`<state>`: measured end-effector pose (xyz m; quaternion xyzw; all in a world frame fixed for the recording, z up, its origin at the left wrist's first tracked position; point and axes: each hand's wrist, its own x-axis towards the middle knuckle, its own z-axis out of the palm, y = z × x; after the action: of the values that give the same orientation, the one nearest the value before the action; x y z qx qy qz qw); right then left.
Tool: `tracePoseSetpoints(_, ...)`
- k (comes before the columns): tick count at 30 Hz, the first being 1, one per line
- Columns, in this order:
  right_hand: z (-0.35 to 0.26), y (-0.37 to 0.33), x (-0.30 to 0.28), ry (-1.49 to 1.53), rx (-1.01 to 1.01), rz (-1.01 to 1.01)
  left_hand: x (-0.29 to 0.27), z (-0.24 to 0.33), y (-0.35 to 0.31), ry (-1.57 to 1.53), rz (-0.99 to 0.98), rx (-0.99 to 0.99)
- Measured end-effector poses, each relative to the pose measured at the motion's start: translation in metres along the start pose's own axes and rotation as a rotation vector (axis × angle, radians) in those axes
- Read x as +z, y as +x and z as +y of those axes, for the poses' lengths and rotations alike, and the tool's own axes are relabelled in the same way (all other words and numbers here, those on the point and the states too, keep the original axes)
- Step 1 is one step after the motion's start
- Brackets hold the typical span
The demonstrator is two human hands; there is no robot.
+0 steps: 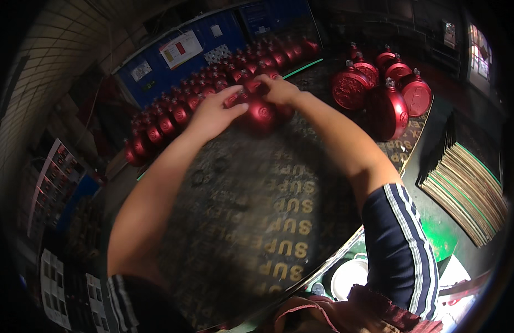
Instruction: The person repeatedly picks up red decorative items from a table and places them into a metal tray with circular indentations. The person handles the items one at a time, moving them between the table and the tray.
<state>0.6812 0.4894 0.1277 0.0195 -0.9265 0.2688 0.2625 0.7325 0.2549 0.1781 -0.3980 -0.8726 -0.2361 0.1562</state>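
At the far middle of a dark worktop [229, 233] printed with gold lettering, a glossy red round-bodied bottle [261, 115] is flanked by both hands. Its left side is met by the thumb of the left hand [215, 112], whose grip is held partly spread, with the fingers reached out above the thumb; whether anything is firmly clasped there cannot be told. The upper part of the cluster is covered by the bent fingers of the right hand [280, 91]; its grip is narrow, but what is held within it is hidden and blurred. Beyond the hands, rows of similar red bottles [180, 112] are lined up along the far edge, in front of a blue panel [223, 36] to which a paper sheet [182, 49] is fixed. To the right, a looser group of larger-looking red flasks [352, 89] is stood on the same worktop. Farther right, a leaning stack of thin boards [462, 191] is seen, and a white round container [348, 279] is placed below the near right edge.
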Motion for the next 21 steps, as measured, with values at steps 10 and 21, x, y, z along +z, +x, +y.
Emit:
tracePoseSetpoints(10,0.015,-0.027,0.016,-0.073,-0.075,0.193,0.087,-0.019,0.067,0.222,0.095,-0.299)
tracePoseSetpoints(21,0.011,-0.198,-0.048,0.355,-0.006,0.561,0.054,-0.049,-0.042,-0.166,0.227,0.218)
